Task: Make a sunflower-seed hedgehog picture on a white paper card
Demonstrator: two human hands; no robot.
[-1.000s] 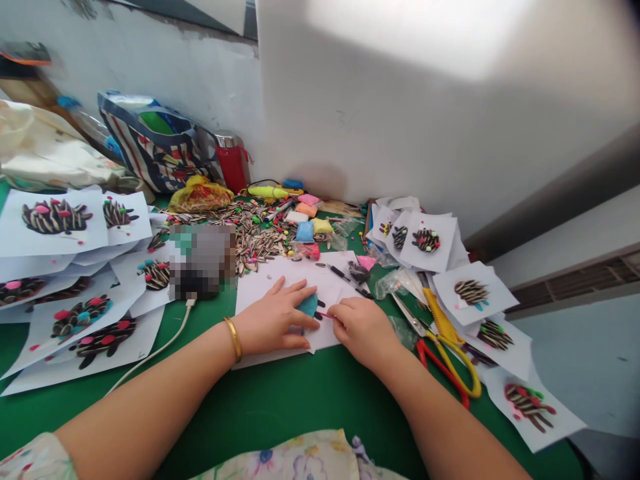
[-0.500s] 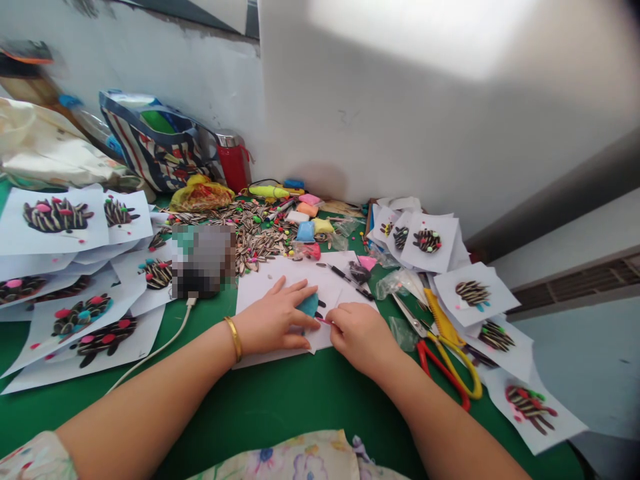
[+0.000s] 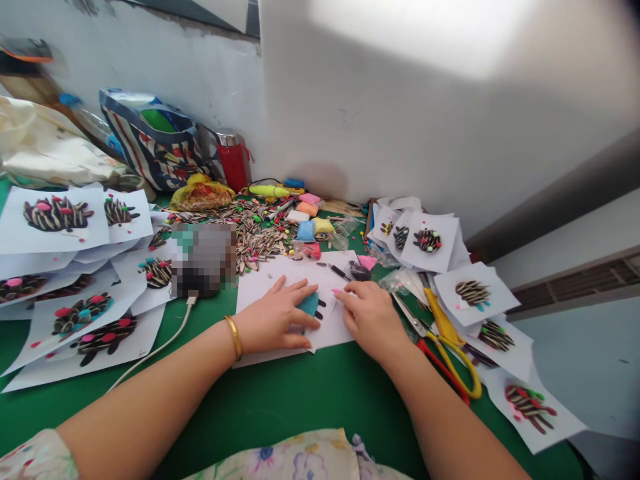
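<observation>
Reaching In from Both Sides

The left hand (image 3: 280, 313) lies with fingers spread, covering part of a blue shape (image 3: 309, 305) on white paper (image 3: 253, 293). The right hand (image 3: 370, 317) is just beside it, index finger stretched out, a small pink piece (image 3: 337, 291) at its tip; whether the thumb pinches that piece, I cannot tell.

Green table (image 3: 300, 400) runs in a broad band from the paper's near edge to the floral clothing (image 3: 280, 460), giving the forearms their widest room. Rightward, scissors (image 3: 427, 333) and a yellow tool (image 3: 443, 323) hem in the right hand. Leftward, a white cable (image 3: 173, 340) passes near the left forearm. The lowest sheet (image 3: 560, 427) at right reaches the table's edge.

Counted: two dark pieces (image 3: 321, 304) at the blue shape's right side, one pen (image 3: 339, 272) in view, one red flask (image 3: 233, 163), one bracelet (image 3: 233, 339), six striped figures (image 3: 530, 405) at right, at least six more at left. Scattered seeds (image 3: 257, 243) are too many to count.
</observation>
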